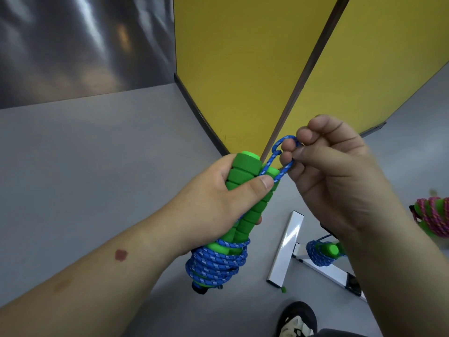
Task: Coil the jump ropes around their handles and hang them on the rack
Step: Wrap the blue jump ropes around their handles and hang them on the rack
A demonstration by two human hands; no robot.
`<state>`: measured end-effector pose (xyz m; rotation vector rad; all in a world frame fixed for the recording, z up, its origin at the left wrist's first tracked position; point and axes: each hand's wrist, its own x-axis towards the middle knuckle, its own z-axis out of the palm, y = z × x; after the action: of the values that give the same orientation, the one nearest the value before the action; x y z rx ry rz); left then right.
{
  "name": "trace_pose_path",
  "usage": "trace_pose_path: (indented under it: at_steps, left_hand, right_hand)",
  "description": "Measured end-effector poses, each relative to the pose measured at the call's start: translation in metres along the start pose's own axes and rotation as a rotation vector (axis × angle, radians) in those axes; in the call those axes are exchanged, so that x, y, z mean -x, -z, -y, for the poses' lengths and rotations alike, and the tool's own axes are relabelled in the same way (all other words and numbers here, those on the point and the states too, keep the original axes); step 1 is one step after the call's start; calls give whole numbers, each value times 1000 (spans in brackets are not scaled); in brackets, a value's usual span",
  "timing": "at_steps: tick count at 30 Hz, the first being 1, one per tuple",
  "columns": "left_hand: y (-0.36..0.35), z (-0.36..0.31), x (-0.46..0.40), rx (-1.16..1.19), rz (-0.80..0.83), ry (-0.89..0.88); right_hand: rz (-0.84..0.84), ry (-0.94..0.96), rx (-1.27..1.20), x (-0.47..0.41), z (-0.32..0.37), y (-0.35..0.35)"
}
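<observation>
Blue jump rope (213, 261): coiled around the lower ends of two green foam handles (245, 188), held above the grey floor (97, 166). Left hand (213, 200) grips both handles, thumb pressing the rope. Right hand (335, 171) pinches the rope's free loop (279, 152) between curled fingers.

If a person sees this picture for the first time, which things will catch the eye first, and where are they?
First, the two green handles at the centre, gripped together by the left hand, with blue rope coiled round their lower ends. Just above, the right hand pinches a small loop of rope. Behind stand bright yellow panels; at the right edge is a pink rope bundle.
</observation>
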<state>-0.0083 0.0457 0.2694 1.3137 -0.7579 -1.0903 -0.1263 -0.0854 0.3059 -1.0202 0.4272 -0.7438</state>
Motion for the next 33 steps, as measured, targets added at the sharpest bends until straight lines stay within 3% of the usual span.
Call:
trace_pose_path:
  at_steps: [4,11,19,24,31,33]
  left_hand:
    - [2,-5,3,-17,36,-12]
    - [9,-11,4,91,-40,-82]
    - [12,-8,2,418,18,6]
    - [6,-4,0,436,-30,79]
    - [-7,0,-6,215,-192,42]
    - [-5,2,-8,124,-280,75]
  right_hand:
    - [5,-33,179,0,-6,4]
    - [69,-100,498,3,-9,6]
    - [275,-7,1191,9,-8,11]
    - [426,78,1562,9,-15,12]
    - [191,54,1412,10,-15,11]
    - [143,-64,1272,9,-16,13]
